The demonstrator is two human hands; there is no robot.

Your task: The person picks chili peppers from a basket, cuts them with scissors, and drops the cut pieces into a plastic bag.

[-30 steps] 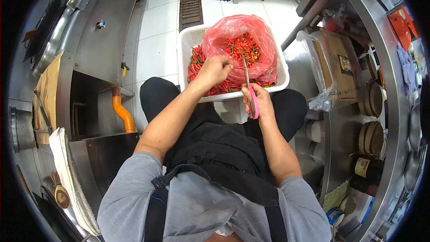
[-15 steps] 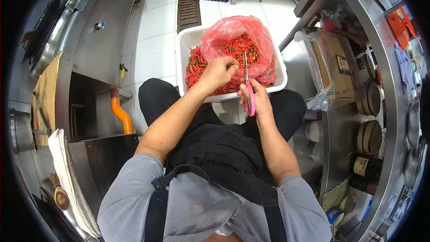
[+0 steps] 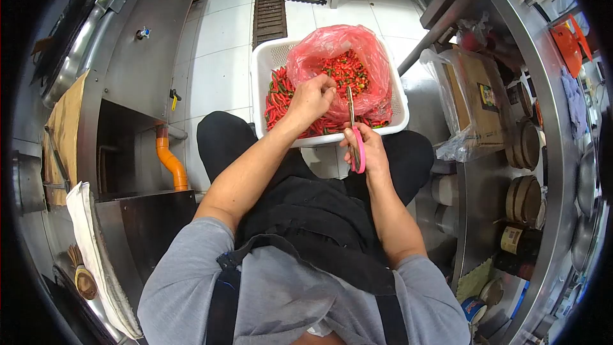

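While the right hand (image 3: 369, 149) holds pink-handled scissors (image 3: 351, 110) over the basket's (image 3: 260, 83) near rim, the left hand (image 3: 311, 99) pinches narrowly above chillies (image 3: 278, 106) in the basket, whatever it holds unclear; a careless snip could nick it or the red bag (image 3: 380, 70) inside.

Crate (image 3: 258, 92), upper centre of the frame: chillies (image 3: 278, 96) along its left and lower sides; bag (image 3: 381, 67), inside toward the right, containing chilli pieces (image 3: 345, 70). Left hand (image 3: 311, 98), before the bag's lower left; right hand (image 3: 369, 148), lower right, around scissors (image 3: 350, 112). Carton (image 3: 476, 89), upper right, apparently shelved.
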